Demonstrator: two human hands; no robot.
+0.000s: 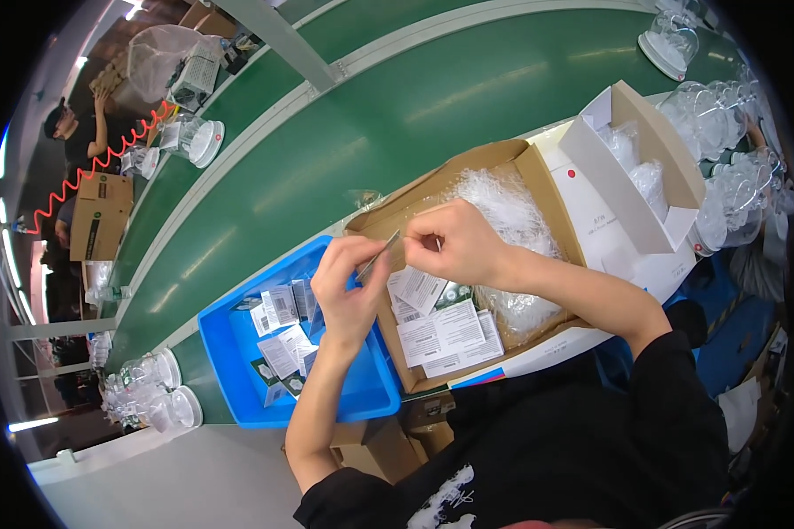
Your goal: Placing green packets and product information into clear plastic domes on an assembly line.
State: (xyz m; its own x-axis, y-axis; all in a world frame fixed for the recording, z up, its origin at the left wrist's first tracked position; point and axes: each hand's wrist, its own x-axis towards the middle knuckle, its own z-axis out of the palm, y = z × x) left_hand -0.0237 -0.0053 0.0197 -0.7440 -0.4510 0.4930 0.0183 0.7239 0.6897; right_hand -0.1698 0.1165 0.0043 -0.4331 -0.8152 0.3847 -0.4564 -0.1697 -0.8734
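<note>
My left hand (348, 284) is closed on a thin flat packet (380, 256), seen nearly edge-on, above the line where the blue bin and the cardboard tray meet. Close beside it, my right hand (463, 245) has its fingertips pinched together; what they hold, if anything, is too small to make out. Under my hands, the shallow cardboard tray (538, 167) carries a pile of printed white leaflets (445, 338) and a heap of clear plastic strands or thin bags (512, 212). On the left, the blue bin (362, 388) contains several small flat packets with printed cards (280, 353).
An open white carton (609, 176) with clear-wrapped items stands right of the tray. Clear domed containers (710, 119) crowd the far right; more (163, 397) stand at the left. A green conveyor belt (326, 150) curves behind. A person (84, 132) works at the far left.
</note>
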